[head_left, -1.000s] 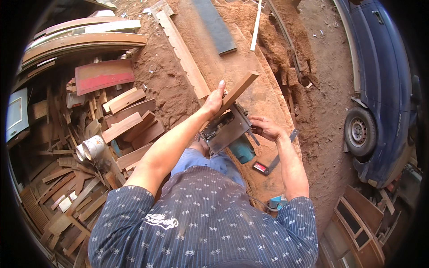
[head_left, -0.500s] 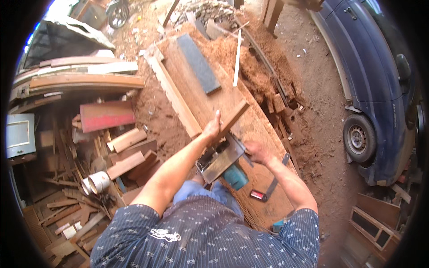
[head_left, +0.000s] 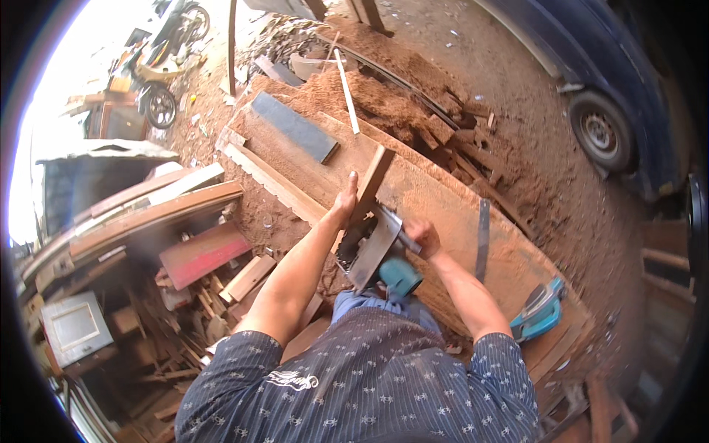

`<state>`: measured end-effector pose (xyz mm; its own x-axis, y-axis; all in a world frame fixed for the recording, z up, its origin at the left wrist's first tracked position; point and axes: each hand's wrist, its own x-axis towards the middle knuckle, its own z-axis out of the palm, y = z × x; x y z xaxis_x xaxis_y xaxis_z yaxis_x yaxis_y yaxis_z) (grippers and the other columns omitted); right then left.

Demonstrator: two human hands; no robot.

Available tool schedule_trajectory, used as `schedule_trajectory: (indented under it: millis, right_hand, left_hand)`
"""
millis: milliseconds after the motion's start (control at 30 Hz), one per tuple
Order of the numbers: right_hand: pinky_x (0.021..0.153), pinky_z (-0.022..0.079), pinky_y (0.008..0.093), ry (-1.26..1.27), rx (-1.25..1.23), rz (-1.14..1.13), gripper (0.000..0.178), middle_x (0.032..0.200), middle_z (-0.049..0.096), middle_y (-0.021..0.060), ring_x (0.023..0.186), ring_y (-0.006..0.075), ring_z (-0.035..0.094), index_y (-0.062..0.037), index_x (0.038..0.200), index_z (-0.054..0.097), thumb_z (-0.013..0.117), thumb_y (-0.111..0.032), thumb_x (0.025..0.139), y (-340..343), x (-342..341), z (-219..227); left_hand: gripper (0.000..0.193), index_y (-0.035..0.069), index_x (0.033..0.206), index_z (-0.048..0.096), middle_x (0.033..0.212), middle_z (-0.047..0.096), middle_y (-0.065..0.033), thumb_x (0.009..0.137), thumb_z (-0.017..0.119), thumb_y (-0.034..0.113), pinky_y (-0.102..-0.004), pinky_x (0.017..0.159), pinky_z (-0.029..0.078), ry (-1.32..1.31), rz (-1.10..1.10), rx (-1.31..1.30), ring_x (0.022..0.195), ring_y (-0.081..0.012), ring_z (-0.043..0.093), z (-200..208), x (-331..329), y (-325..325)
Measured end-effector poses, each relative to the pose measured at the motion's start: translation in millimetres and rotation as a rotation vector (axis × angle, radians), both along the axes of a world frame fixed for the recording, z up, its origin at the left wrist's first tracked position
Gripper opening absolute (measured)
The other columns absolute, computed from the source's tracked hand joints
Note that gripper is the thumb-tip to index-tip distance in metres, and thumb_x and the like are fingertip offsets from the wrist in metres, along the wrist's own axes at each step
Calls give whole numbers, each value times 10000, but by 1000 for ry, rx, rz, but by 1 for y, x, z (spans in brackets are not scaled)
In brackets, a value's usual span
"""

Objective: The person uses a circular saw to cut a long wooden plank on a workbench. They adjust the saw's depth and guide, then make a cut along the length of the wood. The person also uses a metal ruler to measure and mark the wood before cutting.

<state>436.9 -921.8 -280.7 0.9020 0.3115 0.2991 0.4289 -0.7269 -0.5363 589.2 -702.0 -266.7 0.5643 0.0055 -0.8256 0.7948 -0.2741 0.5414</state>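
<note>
So the person's got a power tool (head_left: 399, 278) with a teal body and a flat metal plate between their two hands, at the left edge of the workbench (head_left: 450, 207), just ahead of the lap. Left hand (head_left: 344, 204) is up against a wooden piece (head_left: 375, 177) that slants up off the tool, thumb pointing up; the fingers are hidden, so can't tell if it's really gripping. Right hand (head_left: 422, 238) is at the tool's other side, fingers curled in, but whether they're wrapped round a part of it, no idea. A dark flat strip (head_left: 483, 240) lies near the bench's right edge, a second teal tool (head_left: 538, 310) by its near right corner, and a dark grey slab (head_left: 294, 127) toward the far end.
</note>
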Motion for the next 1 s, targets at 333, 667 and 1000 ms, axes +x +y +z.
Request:
schedule_trajectory:
  millis: [333, 667, 1000]
  right_hand:
    - [886, 571, 322, 1279, 1864, -17, 387, 1227, 652, 118, 1036, 181, 665, 10, 1348, 548, 612, -53, 972, -21, 3, -42]
    - [965, 525, 350, 1191, 1910, -62, 380, 1253, 655, 67, 1108, 185, 641, -96, 1299, 603, 694, -67, 931, 3, 19, -36]
    - [787, 566, 354, 1205, 1825, -326, 186, 1041, 710, 89, 907, 187, 682, -42, 1130, 657, 596, -138, 983, 4, 15, -35]
  left_hand:
    - [505, 43, 1204, 607, 954, 672, -125, 1052, 403, 480, -446, 691, 609, 169, 133, -399, 811, -282, 694, -31, 8, 25]
    - [370, 27, 1270, 587, 1077, 677, -143, 1077, 408, 287, -380, 767, 611, 217, 73, -700, 892, -255, 694, -53, -5, 52]
    - [298, 25, 1280, 574, 1074, 687, -121, 1072, 455, 202, -365, 768, 621, 135, 136, -735, 895, -233, 702, -38, -13, 50]
